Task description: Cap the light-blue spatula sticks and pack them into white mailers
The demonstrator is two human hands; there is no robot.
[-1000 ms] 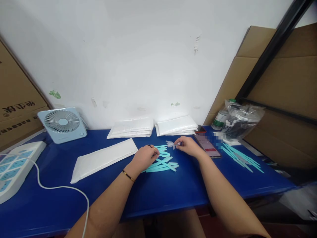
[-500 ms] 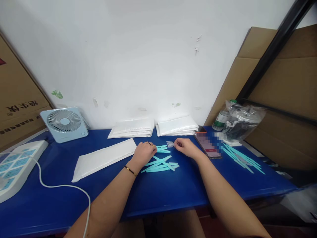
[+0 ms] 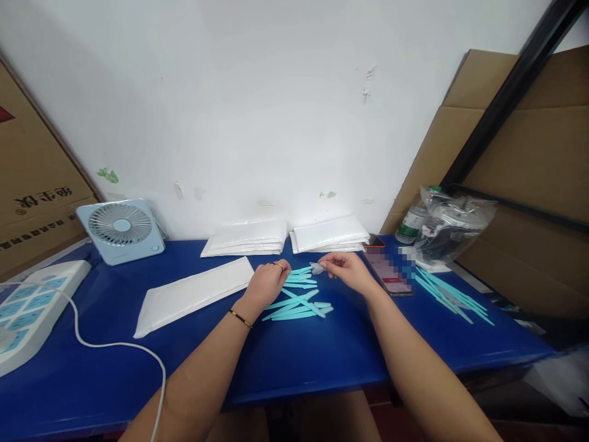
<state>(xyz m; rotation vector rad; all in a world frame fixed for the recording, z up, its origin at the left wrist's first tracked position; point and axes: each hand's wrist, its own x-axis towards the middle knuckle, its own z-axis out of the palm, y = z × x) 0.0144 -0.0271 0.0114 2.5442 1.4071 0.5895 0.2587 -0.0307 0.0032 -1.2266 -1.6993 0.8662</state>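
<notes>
Dark bracelet (image 3: 240, 318), seemingly gold ring (image 3: 279, 265)

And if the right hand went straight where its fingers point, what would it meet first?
The right hand would likely meet the small translucent pieces first; depth is unclear, it may touch them now.

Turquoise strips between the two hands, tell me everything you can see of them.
The turquoise strips are slim, flat and plastic-looking, some with tapered ends. They lie loosely on the blue table in two groups. The farther group fans out to the right of the left hand, whose fingertips are at its left ends; whether they grip any is hidden. Its far right ends come close to small translucent pieces. In the nearer group, some strips cross over others, and several right ends look paler.
</notes>
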